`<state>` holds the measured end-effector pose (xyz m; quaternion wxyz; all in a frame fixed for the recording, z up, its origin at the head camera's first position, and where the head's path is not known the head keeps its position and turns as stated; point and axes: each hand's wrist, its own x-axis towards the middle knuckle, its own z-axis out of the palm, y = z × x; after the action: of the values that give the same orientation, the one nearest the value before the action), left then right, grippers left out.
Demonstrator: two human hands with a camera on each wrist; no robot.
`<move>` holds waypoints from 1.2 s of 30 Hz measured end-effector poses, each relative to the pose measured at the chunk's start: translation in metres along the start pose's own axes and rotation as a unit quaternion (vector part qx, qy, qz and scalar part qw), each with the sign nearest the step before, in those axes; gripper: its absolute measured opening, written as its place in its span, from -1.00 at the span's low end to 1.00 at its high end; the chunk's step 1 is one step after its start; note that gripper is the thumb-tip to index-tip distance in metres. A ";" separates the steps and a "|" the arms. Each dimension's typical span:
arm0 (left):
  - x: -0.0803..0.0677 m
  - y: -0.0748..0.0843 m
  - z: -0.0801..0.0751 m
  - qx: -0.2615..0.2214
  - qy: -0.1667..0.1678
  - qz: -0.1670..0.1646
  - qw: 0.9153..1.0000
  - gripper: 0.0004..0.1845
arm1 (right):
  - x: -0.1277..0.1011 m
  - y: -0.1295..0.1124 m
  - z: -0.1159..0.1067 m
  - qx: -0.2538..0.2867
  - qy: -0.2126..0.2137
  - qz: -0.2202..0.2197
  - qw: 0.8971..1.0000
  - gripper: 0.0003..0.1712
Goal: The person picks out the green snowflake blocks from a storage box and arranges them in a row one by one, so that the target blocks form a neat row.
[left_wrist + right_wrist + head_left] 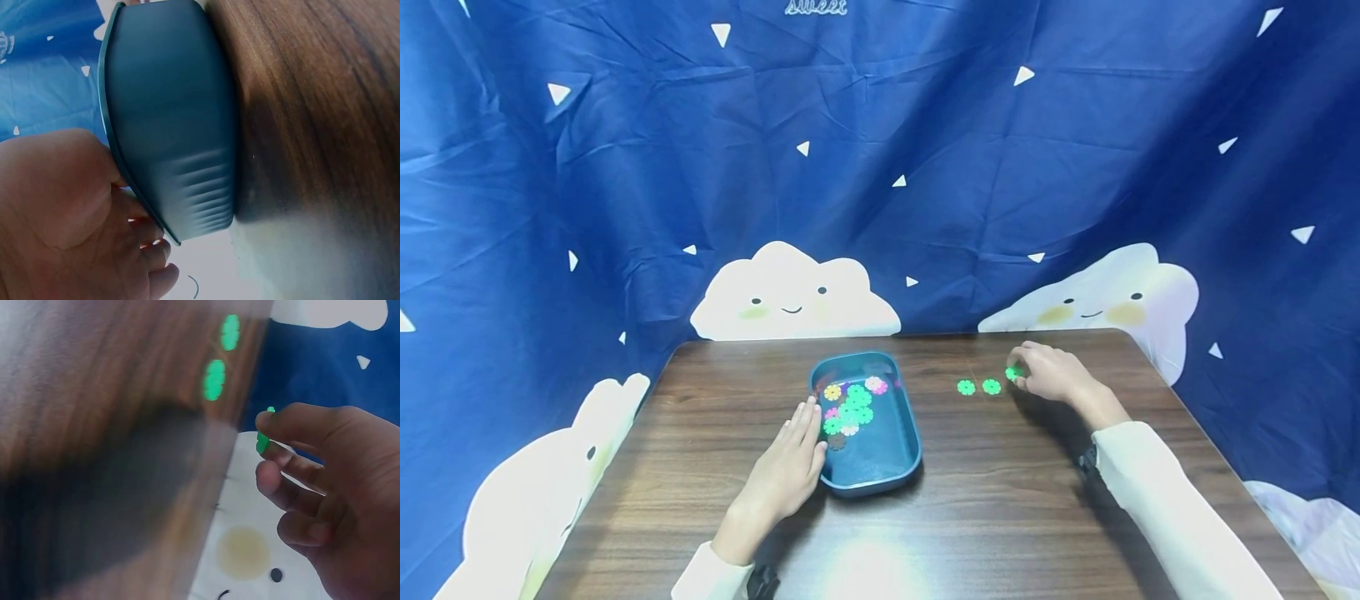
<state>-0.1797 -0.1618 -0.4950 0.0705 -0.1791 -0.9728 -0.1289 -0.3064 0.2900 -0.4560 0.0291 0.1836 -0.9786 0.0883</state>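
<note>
My right hand (1054, 372) pinches a green flower-shaped disc (263, 439) between thumb and fingertip, over the back right of the table. To its left, two more green discs lie in a row on the wood, a nearer one (992, 387) and a farther one (966, 387). My left hand (787, 461) rests its extended fingers along the left rim of a blue-green tray (880, 471). In the left wrist view, the fingers (140, 228) are right at the tray's rim. Inside the tray lie several flower discs, mostly green (854, 408), with an orange one (832, 392), a brown one (837, 442) and pink ones.
The brown wood table (1000, 517) has its back edge against a blue curtain (850, 167) with white clouds and triangles. Bright glare lies on the table near the front. Each wrist wears a dark band (1087, 460) under a white sleeve (1172, 508).
</note>
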 end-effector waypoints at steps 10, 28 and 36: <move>0.001 0.003 -0.001 0.002 -0.007 -0.001 1.000 -0.38 | 0.001 0.010 0.025 0.008 -0.027 0.021 0.999 -0.73; 0.002 0.001 -0.001 0.006 -0.004 0.001 1.000 -0.38 | -0.001 0.016 0.034 0.010 -0.038 0.033 0.999 -0.70; 0.001 0.000 0.000 0.001 -0.002 -0.001 1.000 -0.38 | 0.012 -0.010 0.022 0.011 -0.008 0.012 1.000 -0.87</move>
<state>-0.1802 -0.1618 -0.4945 0.0683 -0.1785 -0.9732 -0.1280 -0.3142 0.2730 -0.4754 0.0179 0.1731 -0.9798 0.0983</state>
